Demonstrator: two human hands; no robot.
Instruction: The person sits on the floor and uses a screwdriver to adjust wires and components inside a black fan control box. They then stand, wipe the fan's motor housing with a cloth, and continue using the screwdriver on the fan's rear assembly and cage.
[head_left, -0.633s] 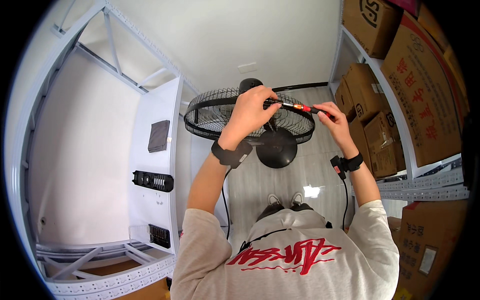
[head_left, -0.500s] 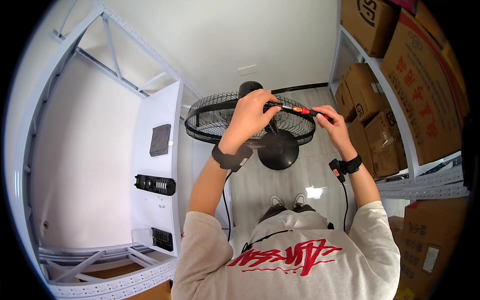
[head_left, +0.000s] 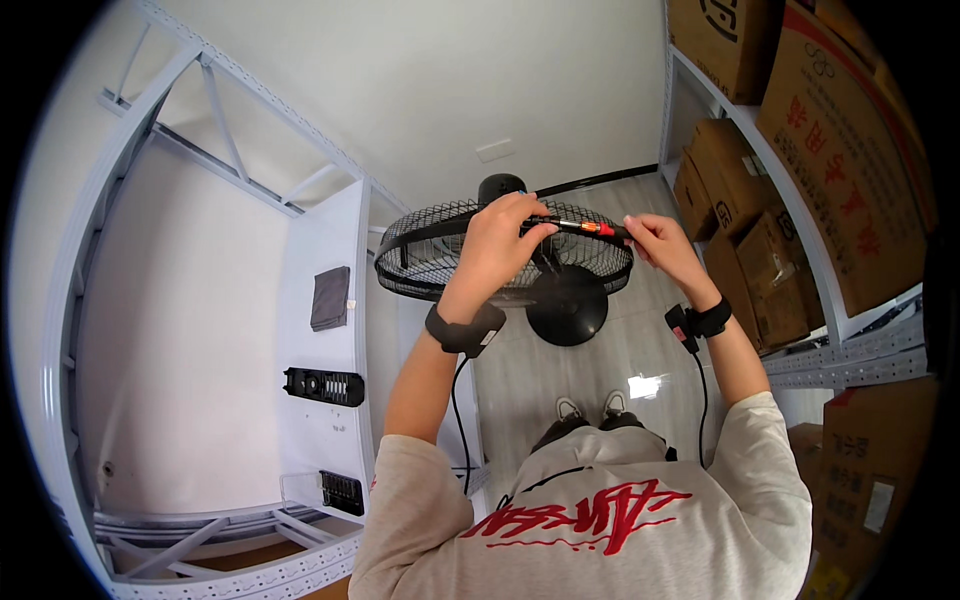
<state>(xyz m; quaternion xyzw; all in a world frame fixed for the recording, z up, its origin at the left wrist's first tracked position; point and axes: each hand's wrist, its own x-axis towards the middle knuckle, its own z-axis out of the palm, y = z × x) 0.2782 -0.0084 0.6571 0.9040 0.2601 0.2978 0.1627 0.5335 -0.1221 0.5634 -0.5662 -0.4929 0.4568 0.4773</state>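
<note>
As my right hand rolls over the end of the screwdriver, I grasp its handle; my left hand pinches the tip end over the right side of the fan, seemingly steadying it.

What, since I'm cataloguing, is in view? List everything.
Floor: 1, grey, below
Wall plate: 1, white, wall
Skirting: 1, black, wall's foot
Left rack: 1, white, left
Cloth: 1, dark grey, left rack
Case: 1, black, left rack's near end
Slotted part: 1, black, between cloth and case
Specks: several, greyish, beside slotted part
Right rack: 1, white, right
Boxes: several, brown, right rack
Fan: 1, black, floor
Screwdriver: 1, red, orange, black, before fan's cage
Wristbands: 2, black, one each side
Cables: 2, black, from wristbands
Shirt: 1, grey, worn
Trousers: 1, dark, worn
Shoes: 2, pale, floor
Left grip: 1, at screwdriver's tip
Right grip: 1, on screwdriver's handle
</note>
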